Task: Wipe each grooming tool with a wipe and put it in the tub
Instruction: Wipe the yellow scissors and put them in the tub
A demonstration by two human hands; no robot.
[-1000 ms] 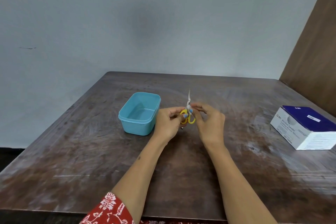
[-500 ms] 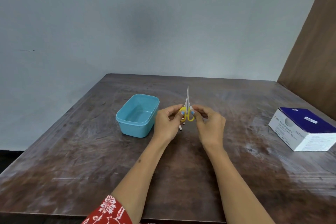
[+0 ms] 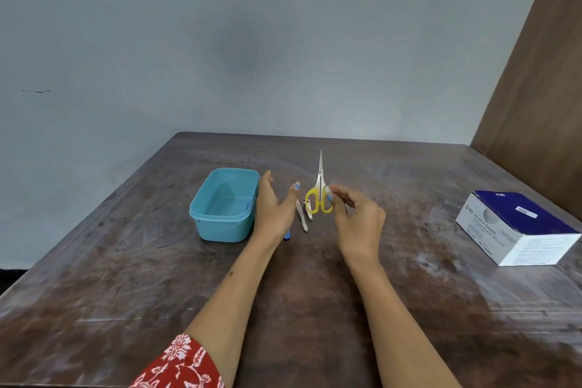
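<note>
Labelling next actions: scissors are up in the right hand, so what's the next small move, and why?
Probably carry the yellow-handled scissors left and lower them into the blue tub. The right hand pinches them point-up with a wipe at its fingertips; the left hand is open, off them.

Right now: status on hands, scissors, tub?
Right hand pinches yellow-handled scissors, blades up. Left hand open beside the tub. Other tools lie on table between the hands. Path to tub looks clear.

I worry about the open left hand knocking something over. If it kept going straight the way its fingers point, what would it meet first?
Probably nothing close: the left hand points up the table between the tub and the scissors. It passes close to the tub's right rim; depth is unclear.
</note>
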